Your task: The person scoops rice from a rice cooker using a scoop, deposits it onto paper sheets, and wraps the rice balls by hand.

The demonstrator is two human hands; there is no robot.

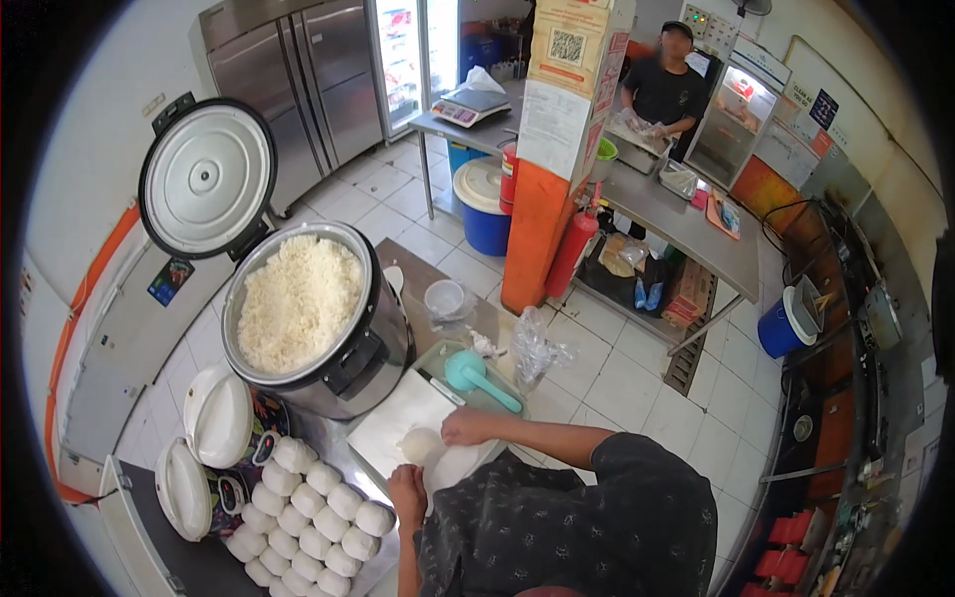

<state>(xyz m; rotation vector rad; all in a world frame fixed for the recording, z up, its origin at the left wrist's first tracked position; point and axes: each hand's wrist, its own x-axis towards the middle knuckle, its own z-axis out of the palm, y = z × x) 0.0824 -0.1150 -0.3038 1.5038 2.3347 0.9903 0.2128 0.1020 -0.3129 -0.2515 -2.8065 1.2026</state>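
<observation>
A rounded mound of cooked white rice (420,445) lies on a sheet of white wrapping paper (456,464). At the near left side of the mound, my left hand (408,489) has its fingers curled on the paper's edge. My right hand (468,427) grips the paper on the opposite side, close to the rice. Both hands' fingertips are partly hidden. Beneath is a stack of flat white paper (394,409). A turquoise scoop (468,371) rests on a tray (515,386) beyond my right hand. Several white paper-wrapped parcels (307,500) are piled to the left.
A large rice cooker (358,373) full of rice stands with its lid (207,177) raised. Two white-lidded containers (216,418) (183,489) flank the parcels. A clear bowl (444,298) and a plastic bag (533,347) lie beyond. A co-worker (664,82) stands behind a steel table (656,216).
</observation>
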